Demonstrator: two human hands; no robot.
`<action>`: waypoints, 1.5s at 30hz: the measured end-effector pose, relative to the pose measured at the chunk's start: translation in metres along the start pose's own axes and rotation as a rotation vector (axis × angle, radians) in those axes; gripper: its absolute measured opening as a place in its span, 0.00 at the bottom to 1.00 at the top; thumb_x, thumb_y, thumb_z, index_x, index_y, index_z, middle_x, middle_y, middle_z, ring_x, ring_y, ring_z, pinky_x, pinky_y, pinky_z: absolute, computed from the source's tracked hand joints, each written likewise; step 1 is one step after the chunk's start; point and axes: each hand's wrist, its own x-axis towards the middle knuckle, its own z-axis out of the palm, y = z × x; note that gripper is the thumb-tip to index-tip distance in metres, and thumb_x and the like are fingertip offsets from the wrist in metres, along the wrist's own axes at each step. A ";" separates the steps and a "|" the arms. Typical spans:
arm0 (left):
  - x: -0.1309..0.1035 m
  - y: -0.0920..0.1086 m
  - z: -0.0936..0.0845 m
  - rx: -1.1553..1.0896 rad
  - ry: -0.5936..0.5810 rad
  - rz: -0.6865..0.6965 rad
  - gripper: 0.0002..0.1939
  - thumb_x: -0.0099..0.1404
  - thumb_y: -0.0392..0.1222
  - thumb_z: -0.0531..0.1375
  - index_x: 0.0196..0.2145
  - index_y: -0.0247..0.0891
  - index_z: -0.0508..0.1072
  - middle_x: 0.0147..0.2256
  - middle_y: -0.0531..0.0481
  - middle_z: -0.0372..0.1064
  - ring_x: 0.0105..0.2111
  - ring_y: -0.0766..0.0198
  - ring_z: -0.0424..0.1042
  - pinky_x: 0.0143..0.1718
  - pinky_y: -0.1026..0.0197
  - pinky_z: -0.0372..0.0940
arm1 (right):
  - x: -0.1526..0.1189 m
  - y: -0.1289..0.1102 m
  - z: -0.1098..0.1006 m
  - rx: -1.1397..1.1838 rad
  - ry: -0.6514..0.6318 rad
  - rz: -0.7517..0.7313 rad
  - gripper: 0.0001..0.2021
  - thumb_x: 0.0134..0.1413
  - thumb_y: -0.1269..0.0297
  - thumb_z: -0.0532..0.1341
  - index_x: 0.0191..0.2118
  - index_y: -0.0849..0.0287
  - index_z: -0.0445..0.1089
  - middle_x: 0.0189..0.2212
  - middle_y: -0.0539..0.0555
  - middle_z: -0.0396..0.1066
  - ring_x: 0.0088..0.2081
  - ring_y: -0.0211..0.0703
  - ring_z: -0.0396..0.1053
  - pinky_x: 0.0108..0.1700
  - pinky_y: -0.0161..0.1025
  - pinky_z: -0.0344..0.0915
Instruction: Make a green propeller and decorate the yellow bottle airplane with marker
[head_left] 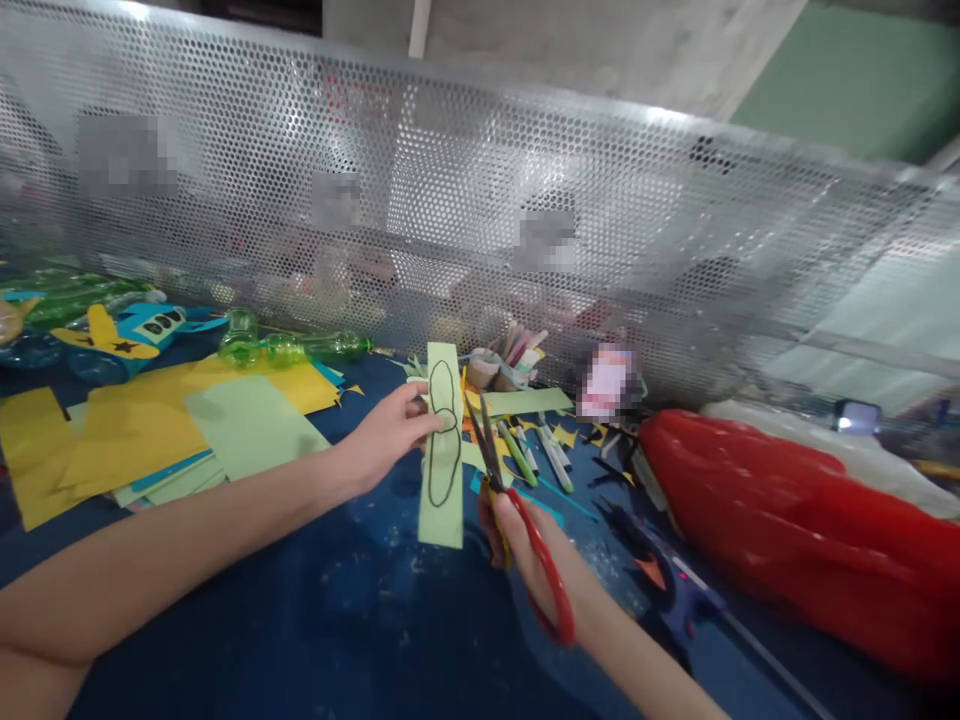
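My left hand (394, 430) pinches the left edge of a pale green paper strip (442, 520), held upright above the blue table. A propeller-like outline is drawn on the strip in dark marker. My right hand (529, 545) grips red-handled scissors (555, 590), with a bit of yellow showing on the handle. The blades are parted and point up, just right of the strip, not touching it.
Yellow sheets (142, 420) and a green sheet (251, 425) lie left, below a blue-yellow paper plane (142, 330) and green bottles (300, 345). Markers (555, 455), a glue gun (675, 580) and a red plastic bag (787, 530) lie right. A perforated metal screen (465, 170) stands behind.
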 end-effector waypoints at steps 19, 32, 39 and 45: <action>0.004 -0.005 -0.012 0.207 -0.096 0.078 0.07 0.54 0.37 0.66 0.33 0.35 0.73 0.34 0.50 0.76 0.37 0.62 0.74 0.47 0.56 0.64 | -0.005 -0.014 -0.005 -0.277 -0.003 0.032 0.27 0.60 0.38 0.38 0.22 0.53 0.53 0.17 0.50 0.63 0.23 0.44 0.64 0.28 0.39 0.59; -0.003 -0.005 -0.005 0.242 -0.115 -0.009 0.09 0.53 0.33 0.65 0.34 0.36 0.72 0.31 0.50 0.76 0.35 0.62 0.74 0.43 0.57 0.65 | -0.005 -0.011 -0.004 -0.244 -0.028 0.021 0.27 0.59 0.37 0.37 0.23 0.53 0.52 0.19 0.52 0.63 0.25 0.46 0.64 0.30 0.41 0.60; -0.003 -0.006 -0.009 0.268 -0.137 0.017 0.11 0.53 0.36 0.66 0.35 0.36 0.72 0.32 0.51 0.76 0.35 0.63 0.75 0.42 0.58 0.66 | -0.004 -0.013 -0.006 -0.258 -0.035 0.038 0.26 0.58 0.37 0.39 0.23 0.53 0.51 0.19 0.50 0.61 0.24 0.44 0.64 0.28 0.40 0.60; -0.003 0.000 -0.007 0.262 -0.086 -0.026 0.16 0.51 0.33 0.66 0.35 0.39 0.64 0.28 0.55 0.75 0.29 0.65 0.74 0.36 0.61 0.65 | -0.003 -0.010 -0.005 -0.253 -0.028 0.041 0.26 0.57 0.36 0.40 0.23 0.54 0.51 0.18 0.49 0.59 0.22 0.42 0.62 0.26 0.38 0.58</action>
